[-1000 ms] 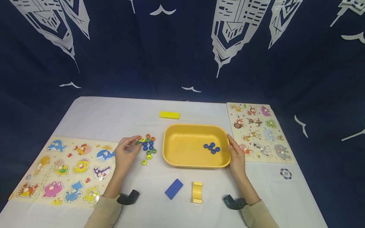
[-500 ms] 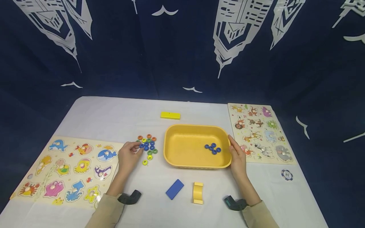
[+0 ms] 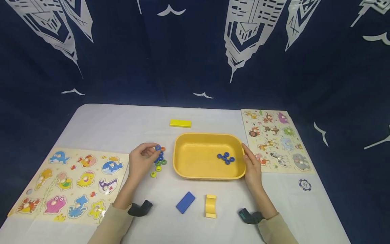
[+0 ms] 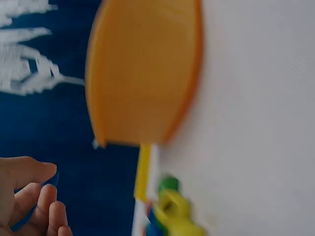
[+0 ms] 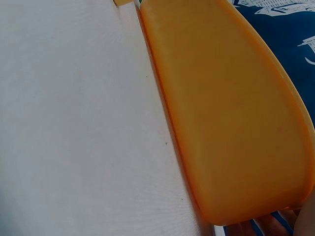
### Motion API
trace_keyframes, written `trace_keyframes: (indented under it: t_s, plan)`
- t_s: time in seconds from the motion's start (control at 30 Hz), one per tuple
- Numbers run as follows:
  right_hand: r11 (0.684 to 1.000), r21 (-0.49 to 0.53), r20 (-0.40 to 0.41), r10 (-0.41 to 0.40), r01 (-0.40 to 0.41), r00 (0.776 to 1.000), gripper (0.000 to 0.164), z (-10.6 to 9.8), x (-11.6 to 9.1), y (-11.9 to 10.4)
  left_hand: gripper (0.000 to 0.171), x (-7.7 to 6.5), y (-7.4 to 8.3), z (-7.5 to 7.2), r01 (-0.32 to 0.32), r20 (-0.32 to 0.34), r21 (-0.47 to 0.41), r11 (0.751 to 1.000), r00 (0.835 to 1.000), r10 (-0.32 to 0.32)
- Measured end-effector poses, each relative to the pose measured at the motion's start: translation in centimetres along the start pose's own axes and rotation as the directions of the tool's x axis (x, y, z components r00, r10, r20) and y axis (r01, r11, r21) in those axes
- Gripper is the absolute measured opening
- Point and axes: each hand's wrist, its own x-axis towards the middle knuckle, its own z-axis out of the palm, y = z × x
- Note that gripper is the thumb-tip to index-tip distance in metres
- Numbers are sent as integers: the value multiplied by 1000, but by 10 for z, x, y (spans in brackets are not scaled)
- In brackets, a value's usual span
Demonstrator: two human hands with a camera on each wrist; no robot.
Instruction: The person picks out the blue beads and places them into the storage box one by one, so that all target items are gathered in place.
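In the head view my left hand (image 3: 141,160) pinches a blue bead (image 3: 157,147) between thumb and fingertips, over a small group of beads. The left wrist view shows a bit of the blue bead (image 4: 54,178) at the fingertips. Green beads (image 3: 164,162), yellow beads (image 3: 153,174) and blue and orange ones lie on the table; the hand hides some of them. My right hand (image 3: 253,171) holds the right end of a yellow plastic tray (image 3: 192,162). Several blue beads (image 3: 224,158) sit inside the tray, toward its right side.
A yellow block (image 3: 180,123) lies behind the tray. In front are a blue block (image 3: 185,202) and a pale yellow arch block (image 3: 210,206). Animal puzzle boards flank the work: sea animals (image 3: 70,210) left, land animals (image 3: 259,169) right. A poker chip (image 3: 305,185) lies far right.
My left hand has picked a blue bead out of the group and moved slightly right and up with it. My right hand stays at the tray's right end.
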Motion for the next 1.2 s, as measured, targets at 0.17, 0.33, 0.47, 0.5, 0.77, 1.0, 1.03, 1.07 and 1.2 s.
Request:
trace_keyframes:
  t_s: [0.17,0.33,0.47,0.5,0.77,1.0,1.03,1.07,1.2]
  plan:
    - [1000,-10,3,2,-2,1000,37,1,0,0,21,20,49,24,36,245,-129,991,969,-3]
    - [1000,5,11,-1,1,1000,37,2,0,1,18,27,69,69,41,409,-176,984,912,35]
    - [1000,6,9,-3,3,1000,37,2,0,1,17,27,65,106,36,511,-184,982,857,65]
    - [1000,4,9,-1,1,1000,37,2,0,1,17,27,60,114,40,539,-175,984,840,62]
    - [1000,9,9,-20,20,1000,37,-1,0,-1,17,25,61,149,-59,703,33,998,711,19]
    - [1000,0,15,-12,12,1000,37,-2,0,0,17,20,65,164,-176,729,115,978,684,37]
    - [1000,7,14,-10,10,1000,37,-2,0,1,17,20,65,166,-185,726,126,975,686,36]
    - [1000,12,14,-9,9,1000,37,-3,1,3,17,20,66,166,-193,723,138,971,690,35]
    - [999,30,9,-14,14,1000,36,-3,5,15,20,20,68,164,-208,697,168,964,716,33]
